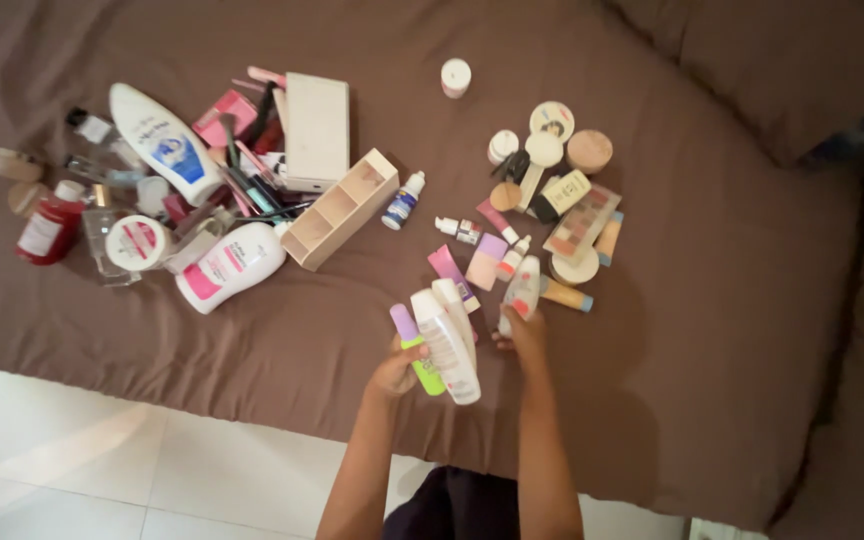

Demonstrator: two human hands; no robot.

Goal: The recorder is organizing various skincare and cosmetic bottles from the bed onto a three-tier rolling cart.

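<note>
My left hand grips a bundle of tubes: a green tube with a purple cap and two white tubes, held above the brown bedspread. Just to the right, my right hand closes on a small white bottle with a red mark, near a pink tube and a lilac-topped tube lying on the bed.
A wooden divided organizer and a white box lie mid-bed. Large white lotion bottles, a red bottle and jars crowd the left. Compacts, a palette and round jars sit right. White tiled floor runs below.
</note>
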